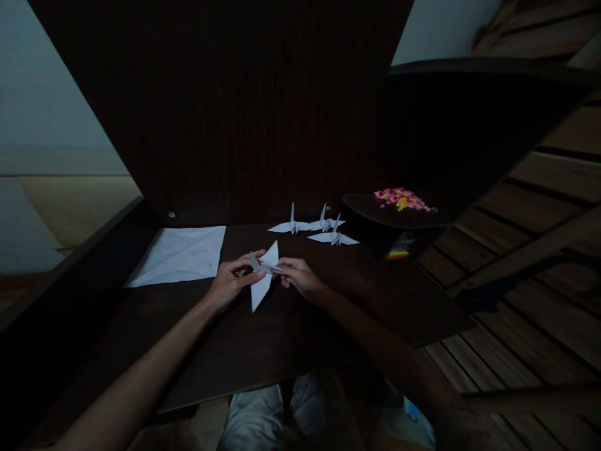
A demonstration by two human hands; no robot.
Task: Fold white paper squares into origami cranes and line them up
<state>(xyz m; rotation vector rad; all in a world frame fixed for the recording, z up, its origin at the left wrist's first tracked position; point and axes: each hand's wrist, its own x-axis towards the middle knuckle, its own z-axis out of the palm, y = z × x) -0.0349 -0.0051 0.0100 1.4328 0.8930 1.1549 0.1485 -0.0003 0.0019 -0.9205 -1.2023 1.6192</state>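
Between my two hands, above the dark desk, is a white origami crane (263, 293) with both wings spread. My left hand (230, 282) pinches one pointed end of it, thumb on top. The fingers of my right hand (299, 275) close on the opposite pointed end. Behind my hands, three finished paper cranes stand near the back panel: one on the left (292, 227), one beside it (323, 223), and one in front (335, 238). Creased white paper (181, 255) lies flat to the left of my left hand.
A small rounded shelf (366, 210) at the right holds a heap of pink, red and yellow bits (404, 199). The desk (225, 357) has a raised side board (70, 263) at left and a tall back panel (253, 113). Wooden slats (544, 300) stand at right.
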